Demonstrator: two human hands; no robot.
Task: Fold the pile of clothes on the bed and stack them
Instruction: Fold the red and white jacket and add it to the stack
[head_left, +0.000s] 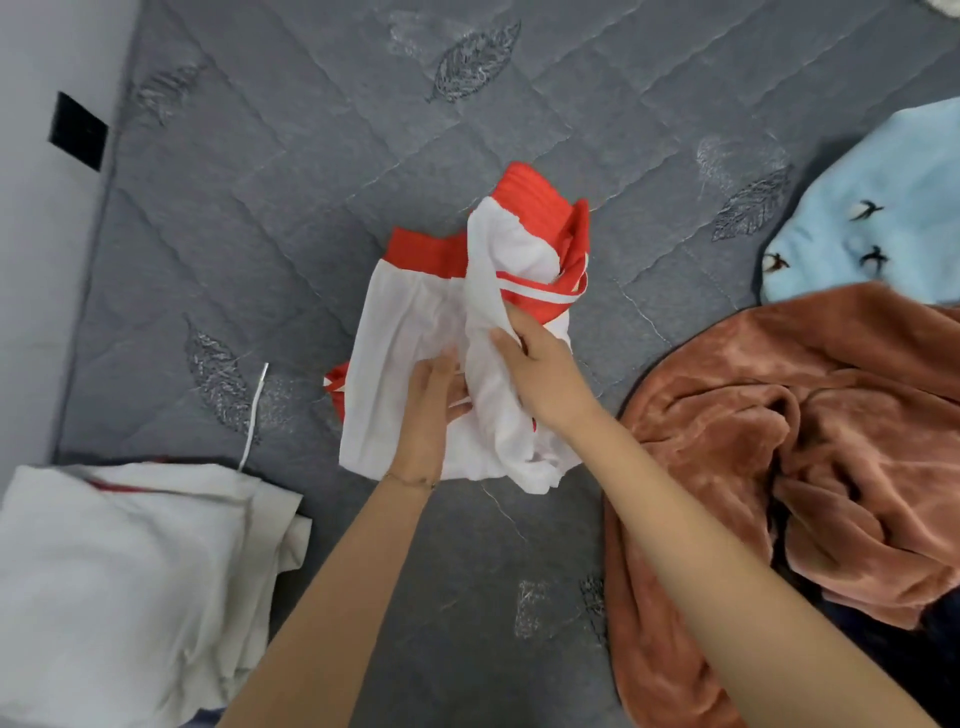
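Grey quilted bed (311, 156), stitched with leaf shapes, fills the view. The white-and-red garment (400, 332) lies near its middle, half folded and bunched. The left hand (428, 410) rests on the garment's white panel with fairly straight fingers, pinning it down. The right hand (543, 376), just beside it, pinches a raised ridge of white cloth between thumb and fingers. The two hands are close together, almost touching.

The main risk, as I judge it, is a lumpy fold. The red trim at the far end is twisted over itself, and the cloth under the right hand is gathered, not flat. If that ridge is laid over as it is, the creases get trapped inside and the piece will sit crooked on a stack. If the pinning hand lets up too soon, the thin cloth could slide on the quilt and the layers already made could open.

A folded white stack (119, 561) sits at the near left, with a white cord (254, 410) between it and the garment. Carrying the piece across could drag the cord along. The brown fleece (779, 415) lies near the right forearm and could be brushed by it; the light blue garment (883, 208) beyond it is also unfolded, so much of the task remains.
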